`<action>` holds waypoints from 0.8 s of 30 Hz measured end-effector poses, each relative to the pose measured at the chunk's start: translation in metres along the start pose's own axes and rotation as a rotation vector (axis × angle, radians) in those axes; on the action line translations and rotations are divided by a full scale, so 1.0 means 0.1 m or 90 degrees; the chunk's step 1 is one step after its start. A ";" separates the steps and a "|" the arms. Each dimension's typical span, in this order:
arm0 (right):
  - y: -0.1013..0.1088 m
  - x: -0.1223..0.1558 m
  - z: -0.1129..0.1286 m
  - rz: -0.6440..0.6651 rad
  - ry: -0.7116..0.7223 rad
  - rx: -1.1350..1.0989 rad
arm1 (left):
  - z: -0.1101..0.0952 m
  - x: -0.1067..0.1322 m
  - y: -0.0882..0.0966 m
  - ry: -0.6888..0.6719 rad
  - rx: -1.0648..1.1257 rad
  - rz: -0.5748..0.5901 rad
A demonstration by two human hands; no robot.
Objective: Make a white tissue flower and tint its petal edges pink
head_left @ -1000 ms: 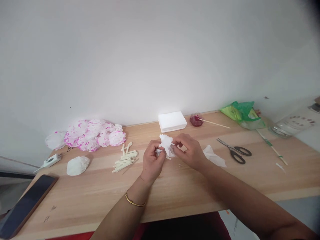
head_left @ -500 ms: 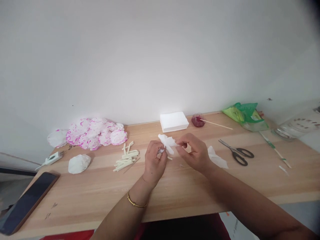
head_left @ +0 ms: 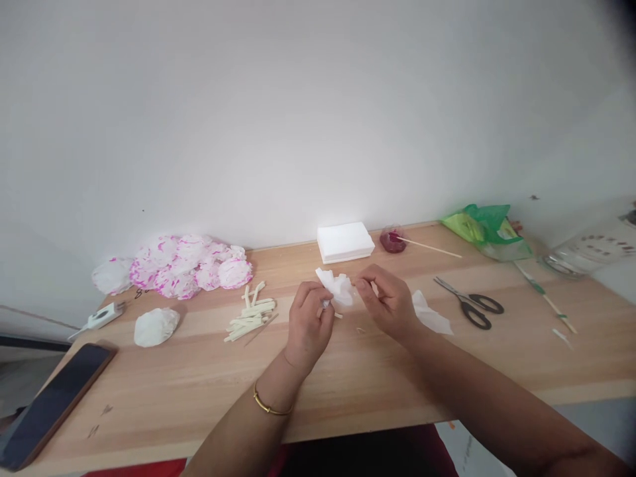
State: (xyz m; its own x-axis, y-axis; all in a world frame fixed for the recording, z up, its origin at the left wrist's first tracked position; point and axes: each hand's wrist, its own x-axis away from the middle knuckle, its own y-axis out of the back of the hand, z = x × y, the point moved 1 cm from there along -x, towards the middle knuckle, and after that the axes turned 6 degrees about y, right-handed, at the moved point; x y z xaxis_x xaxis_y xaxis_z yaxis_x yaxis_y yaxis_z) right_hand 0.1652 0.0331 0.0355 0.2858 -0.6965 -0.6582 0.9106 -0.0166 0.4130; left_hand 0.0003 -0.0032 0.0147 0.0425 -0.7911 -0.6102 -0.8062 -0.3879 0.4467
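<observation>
Between my hands, above the middle of the table, is a crumpled piece of white tissue paper [head_left: 340, 289]. My left hand [head_left: 311, 319] is closed around its gathered lower end. On its right edge, my right hand [head_left: 386, 298] pinches the tissue between thumb and forefinger. A flat white tissue sheet [head_left: 431, 314] lies beside my right wrist. Left of my left hand rests a pile of pale, cream-coloured strips [head_left: 252, 318]. Behind the hands, a stack of white tissues [head_left: 346, 242] sits near the wall.
Pink-edged white paper flowers [head_left: 183, 265] and a white ball [head_left: 156, 326] are at left, near a phone [head_left: 57, 404] and a white plug [head_left: 103, 315]. Rightward are a dark red pot [head_left: 392, 241] with a stick, scissors [head_left: 472, 305], a green plastic bag [head_left: 489, 228] and a clear jar [head_left: 571, 255].
The tissue has spread into a fuller, ruffled shape. My right hand has shifted slightly, its fingers now closer together at the tissue's edge. My left hand stays nearly in place.
</observation>
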 end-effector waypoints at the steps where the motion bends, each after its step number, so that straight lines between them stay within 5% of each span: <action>1: 0.01 0.00 0.00 -0.014 -0.007 -0.008 | 0.00 -0.01 0.01 0.015 0.011 -0.010; 7: -0.01 -0.04 -0.01 0.009 -0.006 -0.025 | -0.02 -0.05 0.02 0.032 0.050 -0.024; 11: -0.05 -0.01 0.00 0.020 0.108 0.028 | -0.03 -0.05 0.02 0.045 0.063 -0.021; 16: -0.05 0.02 0.05 0.101 0.246 0.066 | 0.03 -0.05 0.01 0.187 0.165 -0.007; 24: 0.05 -0.05 0.01 -0.030 0.017 -0.036 | 0.13 -0.05 -0.06 0.341 0.420 0.027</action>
State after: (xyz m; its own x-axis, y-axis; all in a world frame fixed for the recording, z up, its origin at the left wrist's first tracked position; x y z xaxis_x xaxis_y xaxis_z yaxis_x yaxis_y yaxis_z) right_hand 0.1679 0.0355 0.0410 0.2496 -0.6771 -0.6923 0.9384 -0.0073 0.3454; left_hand -0.0026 0.0089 0.0068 0.1434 -0.9805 -0.1344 -0.9853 -0.1287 -0.1122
